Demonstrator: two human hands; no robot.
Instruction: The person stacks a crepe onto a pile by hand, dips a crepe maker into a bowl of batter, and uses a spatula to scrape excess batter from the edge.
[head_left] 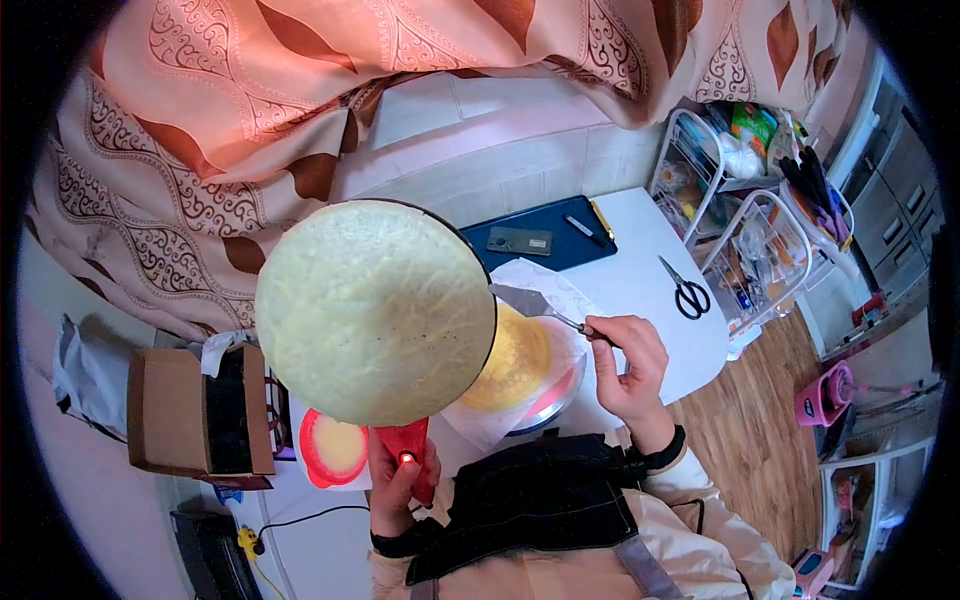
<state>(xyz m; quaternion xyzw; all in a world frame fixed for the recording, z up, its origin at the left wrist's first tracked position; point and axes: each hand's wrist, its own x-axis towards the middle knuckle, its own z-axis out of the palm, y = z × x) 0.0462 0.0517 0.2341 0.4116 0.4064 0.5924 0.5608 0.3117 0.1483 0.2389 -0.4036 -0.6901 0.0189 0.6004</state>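
My left hand (398, 490) is wrapped around the red handle of an electric crepe maker (406, 442), with a lit light near the thumb. The round plate is held up and tilted toward me, a pale thin crepe (375, 310) covering its face. In my right hand (632, 375) is the dark handle of a spatula (525, 300); its metal blade lies at the plate's right edge, and contact cannot be made out. Below, a yellow crepe (512, 360) lies on white paper, partly hidden by the crepe maker. A red bowl (310, 455) of pale batter stands left of my left hand.
On the white table (640, 270) are scissors (687, 290) and a dark blue tray (480, 238) with a phone (519, 241) and a marker (583, 228). An open cardboard box (165, 410) stands left, a loaded wire rack (760, 250) right. A cord (310, 522) runs along the lower left.
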